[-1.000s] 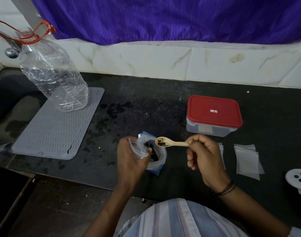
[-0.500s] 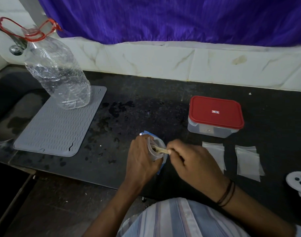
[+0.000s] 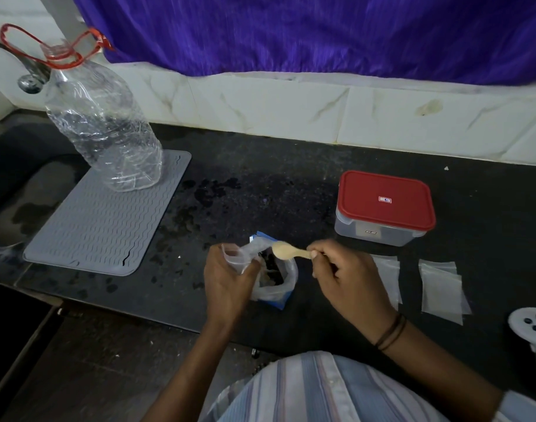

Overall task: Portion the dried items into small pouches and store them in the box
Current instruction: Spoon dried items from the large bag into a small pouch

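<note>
Where the spoon (image 3: pixel 288 250) was tucked into the pouch (image 3: pixel 241 253) half a second ago, it's now out — bowl empty, over the open bag (image 3: pixel 276 277). Right hand (image 3: pixel 343 277) pinches its handle; left hand (image 3: pixel 228 277) grips the pouch. Box (image 3: pixel 384 208) lidded at 2 o'clock.

Black counter (image 3: pixel 276 184), grey mat (image 3: pixel 102 226), red-lidded box (image 3: pixel 384 208), clear pouches (image 3: pixel 440 287)
</note>
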Demonstrator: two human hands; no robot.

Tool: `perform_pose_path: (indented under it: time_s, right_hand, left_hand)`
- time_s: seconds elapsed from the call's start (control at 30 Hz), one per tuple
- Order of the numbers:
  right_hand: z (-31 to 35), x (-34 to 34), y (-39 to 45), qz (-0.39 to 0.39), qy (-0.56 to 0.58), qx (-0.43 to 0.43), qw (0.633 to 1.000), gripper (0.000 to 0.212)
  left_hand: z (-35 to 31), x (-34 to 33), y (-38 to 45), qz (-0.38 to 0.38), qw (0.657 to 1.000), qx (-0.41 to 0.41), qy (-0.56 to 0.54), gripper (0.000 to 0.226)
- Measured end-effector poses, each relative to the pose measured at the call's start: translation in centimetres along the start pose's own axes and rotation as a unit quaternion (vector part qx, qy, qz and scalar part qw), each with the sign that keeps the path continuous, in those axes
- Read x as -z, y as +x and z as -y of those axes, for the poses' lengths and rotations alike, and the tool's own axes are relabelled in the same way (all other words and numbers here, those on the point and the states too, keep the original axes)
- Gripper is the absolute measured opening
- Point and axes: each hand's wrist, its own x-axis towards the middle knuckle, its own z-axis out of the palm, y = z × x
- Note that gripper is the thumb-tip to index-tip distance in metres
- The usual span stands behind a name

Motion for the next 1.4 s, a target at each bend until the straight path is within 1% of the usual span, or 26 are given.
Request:
perform_pose_path:
  time_s: [0.07,0.17,0.2,0.23,0.3,0.37,0.47,0.53,0.6,0.63,0.67,0.73,0.8,0.83,0.9,0.93,0.97,1.03,1.07,1.2,1.3,1.4]
  right_hand:
    - [-0.5,-1.1,0.0,0.069,-0.051,-0.030,0.996,0.024]
    - [-0.3,-2.5,-0.2,0.135,-0.142,-0.009,0.981,0.015]
    - [-0.1,-2.8,-0.2,0.144,-0.161,0.002,0.976,0.013]
    - [0.1,-3.0,0.0,0.148,-0.177,0.013,0.973,0.013]
    - [0.3,-3.5,0.4,0.158,-0.219,0.037,0.962,0.012]
    - [0.4,-3.8,0.5,0.168,-0.260,0.057,0.949,0.010]
    - [0.5,-3.8,0.5,0.181,-0.284,0.081,0.938,0.021]
    - [0.3,-3.8,0.4,0.183,-0.288,0.068,0.938,0.024]
    - [-0.1,-3.9,0.4,0.183,-0.272,0.037,0.944,0.015]
    - [-0.3,-4.0,0.6,0.195,-0.264,0.006,0.945,0.008]
    - [-0.6,-3.9,0.8,0.217,-0.234,-0.034,0.947,0.007]
    - [-1.3,-3.7,0.9,0.211,-0.170,-0.083,0.959,0.016]
    - [-2.1,-3.5,0.7,0.187,-0.113,-0.131,0.967,0.016]
    - [-2.4,-3.4,0.6,0.177,-0.081,-0.157,0.968,0.016]
    - [-3.0,-3.4,0.1,0.171,-0.025,-0.213,0.962,0.016]
    - [-3.3,-3.4,-0.1,0.169,-0.003,-0.236,0.957,0.016]
    - [-3.4,-3.3,-0.3,0.167,0.017,-0.256,0.952,0.016]
    - [-3.6,-3.4,-0.6,0.158,0.062,-0.286,0.943,0.017]
    - [-3.7,-3.4,-0.7,0.151,0.079,-0.296,0.940,0.018]
    - [-3.6,-3.6,-1.3,0.113,0.133,-0.306,0.936,0.018]
    - [-3.5,-3.7,-1.6,0.077,0.162,-0.311,0.933,0.019]
    - [-3.7,-3.7,-1.6,0.067,0.177,-0.324,0.927,0.019]
  left_hand:
    - [0.4,0.1,0.2,0.011,0.995,0.083,-0.056,0.039]
    - [0.7,-0.2,-0.1,0.037,0.973,0.167,-0.158,0.064]
    - [1.0,-0.4,-0.2,0.039,0.965,0.194,-0.174,0.064]
    - [1.0,-0.5,-0.4,0.038,0.958,0.215,-0.183,0.059]
    - [1.2,-1.1,-0.7,0.046,0.948,0.246,-0.196,0.053]
    - [1.1,-1.7,-0.9,0.053,0.938,0.267,-0.216,0.055]
    - [1.1,-2.3,-0.7,0.059,0.924,0.290,-0.242,0.067]
    - [1.5,-2.7,-0.3,0.065,0.915,0.303,-0.259,0.069]
    - [1.2,-2.9,-0.1,0.070,0.903,0.315,-0.284,0.065]
    - [1.3,-3.0,0.1,0.074,0.898,0.316,-0.296,0.065]
    - [1.1,-3.1,0.1,0.079,0.895,0.313,-0.307,0.066]
    - [1.0,-3.2,0.1,0.082,0.889,0.308,-0.329,0.068]
    - [0.8,-3.2,0.1,0.088,0.882,0.309,-0.344,0.066]
    - [0.7,-3.1,0.1,0.097,0.877,0.310,-0.354,0.061]
    - [0.4,-3.0,-0.1,0.108,0.865,0.312,-0.377,0.045]
    - [0.5,-3.0,-0.1,0.113,0.859,0.315,-0.388,0.042]
    - [0.6,-3.0,-0.1,0.115,0.855,0.315,-0.396,0.045]
    - [0.7,-2.9,-0.2,0.120,0.850,0.314,-0.406,0.061]
    - [0.7,-2.9,-0.2,0.123,0.848,0.314,-0.409,0.065]
    - [1.0,-3.0,-0.1,0.123,0.857,0.312,-0.392,0.058]
    - [1.0,-3.0,0.0,0.110,0.875,0.296,-0.368,0.064]
    - [0.9,-2.9,-0.1,0.115,0.891,0.284,-0.334,0.066]
